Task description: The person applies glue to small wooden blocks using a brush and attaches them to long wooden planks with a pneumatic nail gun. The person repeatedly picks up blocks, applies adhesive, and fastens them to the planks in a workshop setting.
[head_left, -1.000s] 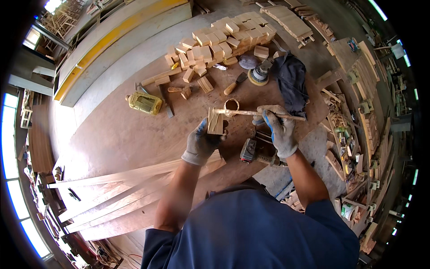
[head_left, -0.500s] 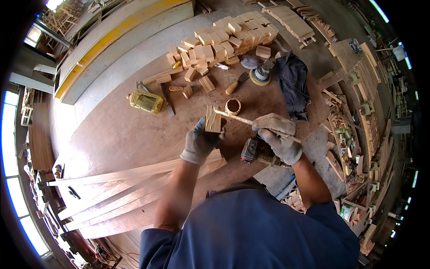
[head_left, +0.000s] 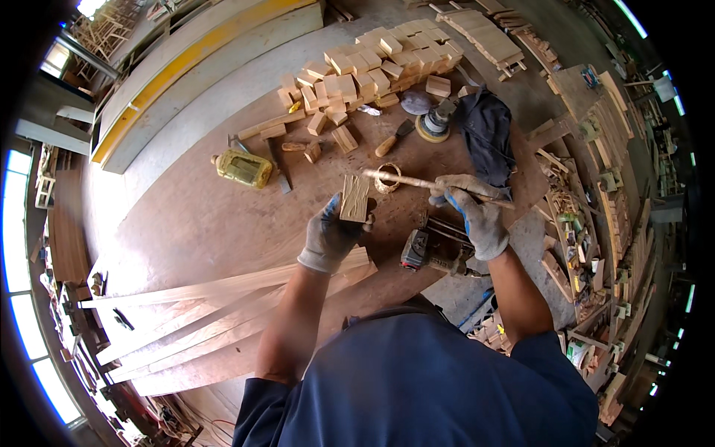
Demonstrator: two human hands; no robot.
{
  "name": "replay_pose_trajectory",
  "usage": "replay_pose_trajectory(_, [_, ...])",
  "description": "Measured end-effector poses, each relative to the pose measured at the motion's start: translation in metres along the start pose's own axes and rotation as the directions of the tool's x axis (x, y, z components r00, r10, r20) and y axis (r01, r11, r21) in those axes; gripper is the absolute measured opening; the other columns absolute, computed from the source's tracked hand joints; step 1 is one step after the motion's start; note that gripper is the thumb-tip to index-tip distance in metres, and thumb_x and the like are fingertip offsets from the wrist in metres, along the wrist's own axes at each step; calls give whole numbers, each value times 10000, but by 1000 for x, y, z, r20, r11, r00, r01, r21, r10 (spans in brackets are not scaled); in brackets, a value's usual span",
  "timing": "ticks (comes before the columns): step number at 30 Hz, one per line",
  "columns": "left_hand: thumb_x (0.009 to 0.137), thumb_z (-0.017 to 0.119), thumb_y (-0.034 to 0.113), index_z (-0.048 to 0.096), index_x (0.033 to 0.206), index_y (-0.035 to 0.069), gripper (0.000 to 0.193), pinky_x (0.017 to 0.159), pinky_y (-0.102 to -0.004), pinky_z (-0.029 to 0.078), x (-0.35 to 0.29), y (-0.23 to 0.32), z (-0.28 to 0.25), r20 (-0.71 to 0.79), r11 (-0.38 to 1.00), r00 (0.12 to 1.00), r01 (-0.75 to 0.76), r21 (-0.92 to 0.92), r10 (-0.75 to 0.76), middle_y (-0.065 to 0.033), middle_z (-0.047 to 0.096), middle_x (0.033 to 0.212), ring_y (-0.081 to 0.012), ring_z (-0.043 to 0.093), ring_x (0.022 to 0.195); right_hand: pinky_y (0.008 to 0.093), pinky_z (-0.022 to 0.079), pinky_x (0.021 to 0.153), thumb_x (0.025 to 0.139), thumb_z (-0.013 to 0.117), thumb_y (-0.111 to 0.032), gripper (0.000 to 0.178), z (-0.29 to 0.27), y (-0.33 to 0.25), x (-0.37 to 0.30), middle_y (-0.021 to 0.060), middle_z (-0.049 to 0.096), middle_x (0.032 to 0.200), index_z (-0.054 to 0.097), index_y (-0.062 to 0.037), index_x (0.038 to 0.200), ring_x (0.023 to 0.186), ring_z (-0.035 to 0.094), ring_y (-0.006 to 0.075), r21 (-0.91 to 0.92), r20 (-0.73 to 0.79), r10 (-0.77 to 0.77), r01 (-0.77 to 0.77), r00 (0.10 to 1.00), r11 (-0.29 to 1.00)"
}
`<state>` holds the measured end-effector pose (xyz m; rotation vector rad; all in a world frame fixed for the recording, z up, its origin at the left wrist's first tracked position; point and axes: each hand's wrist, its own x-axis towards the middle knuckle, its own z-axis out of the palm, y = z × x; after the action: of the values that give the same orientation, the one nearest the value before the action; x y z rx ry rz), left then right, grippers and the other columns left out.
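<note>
A small wood block (head_left: 354,198) is gripped in my gloved left hand (head_left: 329,237), its upward face streaked with something wet and glue-like. My gloved right hand (head_left: 477,216) is closed around a thin wooden stick (head_left: 408,180). The stick's tip lies just right of the block's upper edge, apart from it. Beneath the stick stands a small round pot (head_left: 387,188), its rim coated in tan residue; the stick crosses over its opening. Close below my right hand a cordless power tool (head_left: 430,250) lies on the table.
A heap of cut wood blocks (head_left: 372,67) covers the table's far side. Nearby are a sander (head_left: 435,123), a dark cloth (head_left: 485,138), a putty knife (head_left: 393,138), a hammer (head_left: 277,165) and a plastic bottle of yellowish liquid (head_left: 244,169). Long boards (head_left: 223,287) lie at the near left.
My right hand has moved right and up, drawing the stick's tip off the block and over the pot. The block in my left hand has stayed nearly in place.
</note>
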<state>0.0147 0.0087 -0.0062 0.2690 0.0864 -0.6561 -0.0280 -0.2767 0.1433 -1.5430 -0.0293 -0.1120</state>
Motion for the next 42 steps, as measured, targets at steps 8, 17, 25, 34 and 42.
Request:
replay_pose_trajectory(8, [1119, 516, 313, 573, 1455, 16, 452, 954, -461, 608, -3, 2, 1, -75, 999, 997, -24, -27, 22, -218, 684, 1343, -333, 674, 1209, 354, 642, 834, 991, 681, -37, 118, 10, -17, 4, 130, 770, 1017, 746, -16, 1088, 979, 756, 228, -361, 347, -406, 520, 845, 774])
replay_pose_trajectory(17, [1101, 555, 304, 605, 1416, 27, 422, 909, -469, 578, 5, 3, 2, -182, 995, 981, -76, -71, 62, -169, 708, 1260, -309, 679, 1102, 442, 608, 865, 832, 756, -7, 309, 35, -15, -37, 148, 672, 1184, 770, -105, 1124, 1027, 710, 327, -463, 581, -323, 630, 747, 624])
replay_pose_trajectory(25, [1139, 458, 280, 580, 1446, 27, 416, 958, -445, 609, 6, 9, 4, -129, 993, 987, -104, -60, 96, -180, 699, 1299, -300, 697, 1137, 428, 616, 852, 821, 734, 5, 348, 31, -35, -37, 158, 678, 1174, 768, -109, 1148, 1018, 717, 333, -439, 560, -324, 605, 763, 665])
replay_pose_trajectory(34, [1127, 493, 316, 584, 1426, 25, 427, 931, -454, 607, 4, 9, 9, -42, 996, 997, -65, -67, 63, -182, 701, 1279, -314, 699, 1105, 394, 618, 816, 819, 783, 38, 329, 32, -24, -32, 139, 671, 1190, 773, -120, 1107, 987, 726, 297, -489, 555, -316, 609, 769, 624])
replay_pose_trajectory(42, [1137, 468, 307, 562, 1466, 28, 441, 943, -478, 613, 7, 12, -1, -129, 993, 985, -119, -11, 117, -221, 687, 1339, -329, 703, 1134, 428, 611, 855, 832, 743, 36, 319, 32, -50, -38, 147, 679, 1173, 769, -107, 1116, 1012, 712, 314, -418, 613, -275, 599, 741, 683])
